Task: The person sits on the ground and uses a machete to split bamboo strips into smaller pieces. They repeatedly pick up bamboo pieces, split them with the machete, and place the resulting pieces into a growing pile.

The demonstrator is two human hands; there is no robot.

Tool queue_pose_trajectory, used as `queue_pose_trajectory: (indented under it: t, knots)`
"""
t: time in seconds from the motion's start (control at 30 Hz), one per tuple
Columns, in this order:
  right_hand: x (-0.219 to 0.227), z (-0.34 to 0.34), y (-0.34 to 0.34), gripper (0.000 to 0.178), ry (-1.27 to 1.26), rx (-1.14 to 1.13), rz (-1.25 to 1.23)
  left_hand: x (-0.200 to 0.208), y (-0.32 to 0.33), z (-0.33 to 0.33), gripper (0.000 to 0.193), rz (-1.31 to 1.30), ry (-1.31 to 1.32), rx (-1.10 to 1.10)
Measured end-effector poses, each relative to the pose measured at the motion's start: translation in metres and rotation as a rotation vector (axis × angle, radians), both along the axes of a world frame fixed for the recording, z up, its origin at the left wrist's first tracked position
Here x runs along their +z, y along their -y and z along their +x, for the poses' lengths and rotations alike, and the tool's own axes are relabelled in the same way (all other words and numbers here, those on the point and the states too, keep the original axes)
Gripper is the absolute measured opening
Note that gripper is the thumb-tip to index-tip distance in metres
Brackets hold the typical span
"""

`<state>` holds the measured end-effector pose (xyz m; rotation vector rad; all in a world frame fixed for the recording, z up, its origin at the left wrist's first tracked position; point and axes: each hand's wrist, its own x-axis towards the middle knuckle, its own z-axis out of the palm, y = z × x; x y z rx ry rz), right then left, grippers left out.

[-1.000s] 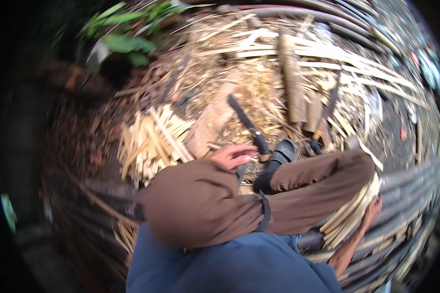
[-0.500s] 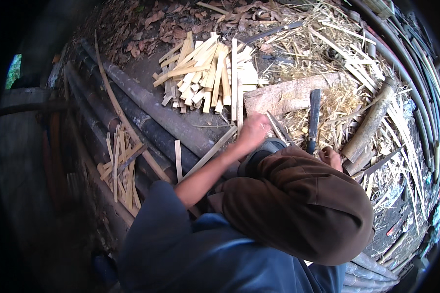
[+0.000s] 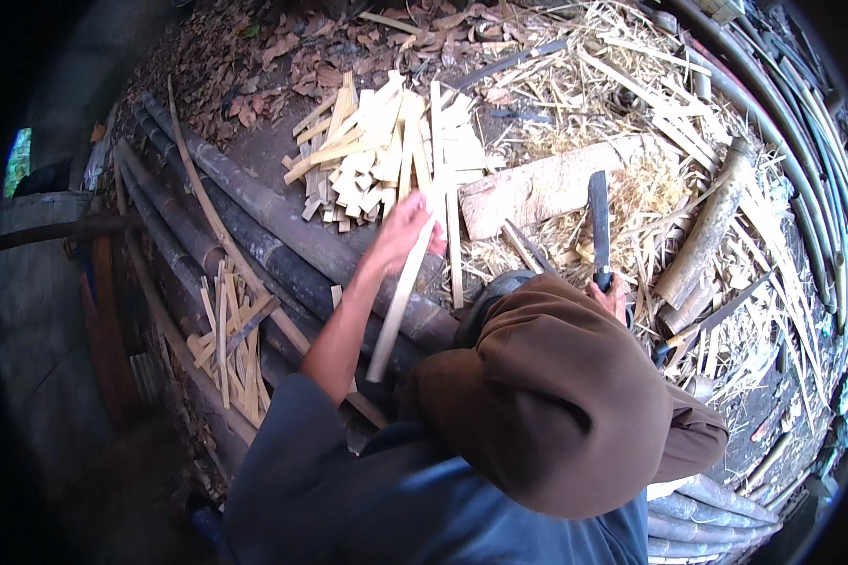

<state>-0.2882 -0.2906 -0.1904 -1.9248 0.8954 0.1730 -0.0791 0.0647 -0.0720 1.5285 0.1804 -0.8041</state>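
Observation:
My left hand (image 3: 411,231) is closed on a long pale bamboo strip (image 3: 398,309), which slants down toward my knee. Beyond that hand lies a heap of split bamboo strips (image 3: 372,155), and another strip (image 3: 455,250) lies upright in view just to its right. My right hand (image 3: 611,298) is wrapped round the dark handle of a machete (image 3: 599,221), whose blade points away from me. My brown-trousered knee partly hides this hand. A broad wooden plank (image 3: 546,184) lies between the heap and the blade.
Dark bamboo poles (image 3: 283,212) run along the left, with a smaller bundle of strips (image 3: 240,344) on them. A cut log (image 3: 711,226) and a saw (image 3: 725,315) lie at right among shavings. Dry leaves (image 3: 292,56) cover the far ground; more poles (image 3: 801,113) curve along the right.
My left hand has moved left, carrying the bamboo strip away from beside my knee. My right hand has shifted left and closed round the machete's handle.

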Motion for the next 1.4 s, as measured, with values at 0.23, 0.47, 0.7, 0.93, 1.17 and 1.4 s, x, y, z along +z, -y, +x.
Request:
queue_pose_trajectory:
  t: [0.23,0.47,0.7,0.93,1.17,1.4]
  knots:
    - [0.077,0.020,-0.011,0.044,-0.001,0.023,0.122,0.027,0.051,0.102,0.020,-0.321,0.123,0.169]
    - [0.044,-0.001,-0.006,0.050,-0.023,0.107,-0.049,0.040,0.063,0.102,0.035,-0.186,0.200,0.006]
    - [0.023,-0.014,-0.016,0.047,0.015,0.059,0.065,-0.012,-0.072,-0.037,0.030,0.416,0.055,-0.245]
    - [-0.004,-0.025,-0.006,0.044,0.241,-0.029,0.308,-0.046,-0.056,-0.064,0.025,0.515,0.660,-0.164]
    - [0.030,-0.018,-0.041,0.042,0.180,-0.197,0.294,-0.151,0.007,-0.055,0.045,0.877,0.395,-0.323]
    - [0.034,-0.011,-0.041,0.029,0.052,-0.068,0.099,-0.151,0.008,-0.083,0.023,0.800,0.548,0.019]
